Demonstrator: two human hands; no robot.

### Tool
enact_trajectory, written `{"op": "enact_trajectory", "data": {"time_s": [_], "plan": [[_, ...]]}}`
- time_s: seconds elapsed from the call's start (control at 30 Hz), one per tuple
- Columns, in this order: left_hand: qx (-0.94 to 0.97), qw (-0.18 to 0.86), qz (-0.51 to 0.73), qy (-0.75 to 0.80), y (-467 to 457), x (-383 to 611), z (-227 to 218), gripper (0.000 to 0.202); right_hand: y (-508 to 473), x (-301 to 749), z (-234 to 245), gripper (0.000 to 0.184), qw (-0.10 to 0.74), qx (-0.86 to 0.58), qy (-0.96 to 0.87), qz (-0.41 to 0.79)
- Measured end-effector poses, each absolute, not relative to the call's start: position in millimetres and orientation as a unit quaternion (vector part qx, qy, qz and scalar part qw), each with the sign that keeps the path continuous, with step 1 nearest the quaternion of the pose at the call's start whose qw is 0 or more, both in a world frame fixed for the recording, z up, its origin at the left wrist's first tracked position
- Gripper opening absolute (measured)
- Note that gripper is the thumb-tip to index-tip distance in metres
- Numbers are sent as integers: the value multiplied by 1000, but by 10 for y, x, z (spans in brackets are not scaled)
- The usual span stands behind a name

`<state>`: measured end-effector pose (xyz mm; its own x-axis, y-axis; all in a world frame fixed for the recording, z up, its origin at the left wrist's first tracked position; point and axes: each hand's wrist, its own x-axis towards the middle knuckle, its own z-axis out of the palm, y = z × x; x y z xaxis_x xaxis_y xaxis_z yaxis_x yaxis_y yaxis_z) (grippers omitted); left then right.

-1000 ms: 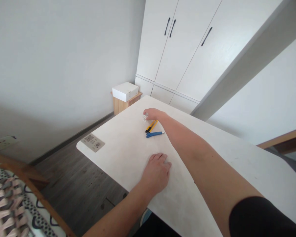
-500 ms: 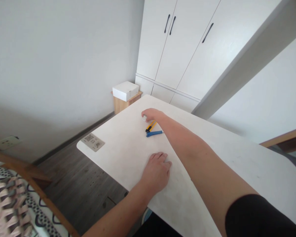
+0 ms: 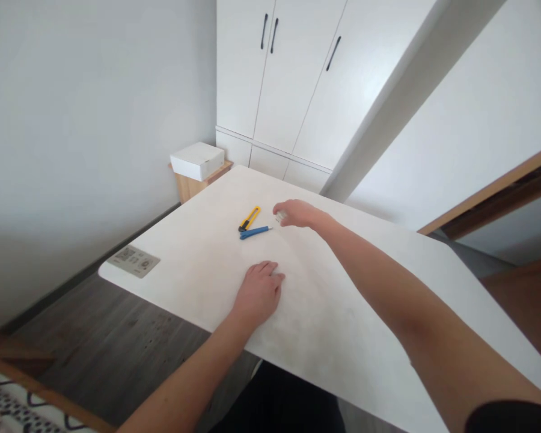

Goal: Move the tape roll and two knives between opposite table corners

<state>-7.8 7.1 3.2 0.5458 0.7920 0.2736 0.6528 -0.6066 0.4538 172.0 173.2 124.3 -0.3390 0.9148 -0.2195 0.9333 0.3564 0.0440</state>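
Note:
My right hand (image 3: 297,213) is closed around a small whitish object (image 3: 280,216), mostly hidden by the fingers, above the far part of the white table (image 3: 198,240). To its left lies a yellow utility knife (image 3: 250,218) with a black end. A blue-handled tool (image 3: 254,233) with a thin metal tip rests just in front of the knife, their left ends close together. Nearer to me, my left hand (image 3: 258,291) lies palm down on the tabletop, fingers stretched out and holding nothing.
A grey printed sticker (image 3: 134,261) is on the table's left corner. Beyond the table, a white box (image 3: 197,160) sits on a wooden stand (image 3: 190,186) beside a white wardrobe (image 3: 293,84). Patterned bedding (image 3: 22,406) shows at lower left.
My right hand has moved right, away from the knife and the blue tool, still holding the small whitish object. My left hand stays flat on the table. The view has turned right.

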Motion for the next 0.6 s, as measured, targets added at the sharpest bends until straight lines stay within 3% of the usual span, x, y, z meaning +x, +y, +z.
{"op": "enact_trajectory", "data": {"time_s": [0.23, 0.6], "plan": [[872, 107, 227, 421, 56, -54, 11, 32, 142, 3474, 1002, 41, 191, 725, 652, -110], [885, 65, 219, 406, 76, -62, 11, 38, -260, 3621, 924, 41, 174, 726, 654, -118]]}}
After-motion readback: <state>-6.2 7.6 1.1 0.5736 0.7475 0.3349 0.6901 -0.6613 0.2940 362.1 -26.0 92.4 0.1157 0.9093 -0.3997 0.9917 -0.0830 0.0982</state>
